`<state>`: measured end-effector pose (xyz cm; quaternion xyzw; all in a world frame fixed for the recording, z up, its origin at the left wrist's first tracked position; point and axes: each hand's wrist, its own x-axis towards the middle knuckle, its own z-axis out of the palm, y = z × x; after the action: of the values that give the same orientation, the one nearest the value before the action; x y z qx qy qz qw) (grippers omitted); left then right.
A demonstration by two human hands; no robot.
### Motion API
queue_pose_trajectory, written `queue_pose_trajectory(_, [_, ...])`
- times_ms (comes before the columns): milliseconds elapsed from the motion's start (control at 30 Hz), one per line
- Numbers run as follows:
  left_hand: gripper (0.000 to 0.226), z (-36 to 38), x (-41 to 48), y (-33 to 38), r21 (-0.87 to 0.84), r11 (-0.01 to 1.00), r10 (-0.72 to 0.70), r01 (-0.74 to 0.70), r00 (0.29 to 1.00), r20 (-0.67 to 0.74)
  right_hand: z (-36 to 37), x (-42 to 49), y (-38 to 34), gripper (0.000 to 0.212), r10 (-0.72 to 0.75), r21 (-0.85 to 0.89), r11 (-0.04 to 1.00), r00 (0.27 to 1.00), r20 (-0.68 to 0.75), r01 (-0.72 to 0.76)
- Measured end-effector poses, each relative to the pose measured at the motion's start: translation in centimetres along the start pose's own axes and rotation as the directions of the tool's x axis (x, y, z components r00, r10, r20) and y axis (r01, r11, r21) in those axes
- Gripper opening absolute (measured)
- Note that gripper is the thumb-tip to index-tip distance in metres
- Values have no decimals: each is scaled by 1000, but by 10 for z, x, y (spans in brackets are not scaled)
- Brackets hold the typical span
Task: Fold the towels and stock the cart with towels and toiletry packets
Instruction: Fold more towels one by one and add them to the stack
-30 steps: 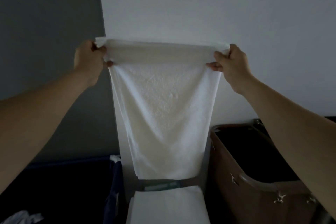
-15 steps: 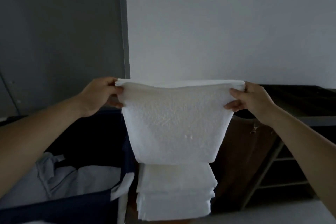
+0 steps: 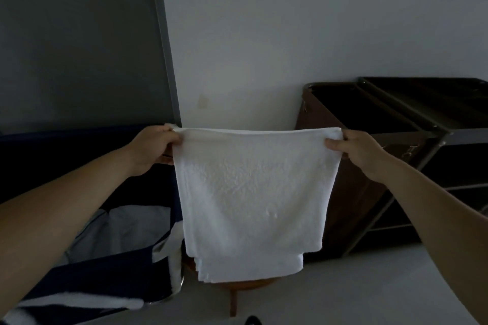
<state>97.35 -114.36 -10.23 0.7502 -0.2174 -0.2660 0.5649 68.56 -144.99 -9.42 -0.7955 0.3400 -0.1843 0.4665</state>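
A white towel, folded over, hangs flat in front of me. My left hand pinches its top left corner and my right hand pinches its top right corner, both at the same height. Below the hanging towel, a stack of folded white towels lies on a round wooden stool, mostly hidden behind the held towel. The dark brown cart with an open top bin and shelves stands at the right against the wall.
A dark blue laundry hamper holding grey and white linen stands at the lower left, close to the stool. A grey door frame and a white wall rise behind. Pale floor lies at the lower right.
The towel went from hanging long to folded shorter, and my hands have lowered it. The view has tilted down, showing the stool, the stack and more of the cart.
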Motion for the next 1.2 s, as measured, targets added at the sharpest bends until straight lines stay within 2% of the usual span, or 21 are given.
queue_pose_trajectory(133, [14,25,77,-38,27,992,-120,121,991,-55,34,83,50,31,170,78,982,985,28,-172])
queue_pose_trajectory(267, [13,57,149,-115,65,937,-334,343,935,-116,89,149,129,16,364,48,929,929,67,-367])
queue_pose_trajectory(333, [13,76,174,-153,60,899,-423,434,895,-140,116,168,165,22,439,56,895,896,73,-443])
queue_pose_trajectory(400, [14,91,191,-184,82,879,-450,471,873,-187,136,180,192,28,493,37,868,868,65,-496])
queue_pose_trajectory(467, [20,104,202,-204,78,868,-474,491,865,-167,148,187,209,30,524,15,850,850,54,-526])
queue_pose_trajectory(567, [19,116,204,-217,93,861,-486,500,862,-142,153,191,221,25,523,-26,852,852,29,-523])
queue_pose_trajectory(667, [14,117,212,-215,249,885,-331,394,907,-260,148,198,217,18,471,28,882,881,-45,-470])
queue_pose_trajectory(767, [10,115,232,-202,232,943,-156,238,933,-324,142,214,206,17,401,89,916,903,-156,-391])
queue_pose_trajectory(833, [10,115,253,-195,217,954,-123,208,928,-351,140,230,202,18,377,100,926,901,-214,-364])
queue_pose_trajectory(900, [17,118,274,-195,285,937,-101,201,939,-328,142,247,204,23,376,81,927,904,-206,-367])
queue_pose_trajectory(967, [32,124,284,-205,363,892,-180,269,948,-261,149,256,212,30,425,22,904,893,-146,-427])
queue_pose_trajectory(1033, [53,129,277,-219,444,811,-316,381,924,-216,159,255,221,44,487,-16,871,867,-106,-491])
queue_pose_trajectory(1100, [67,132,257,-228,517,737,-370,436,900,-232,163,245,226,55,461,-40,882,877,-137,-470])
queue_pose_trajectory(1200, [74,135,215,-234,498,757,-379,424,905,-195,161,218,225,54,411,-100,898,897,-161,-429])
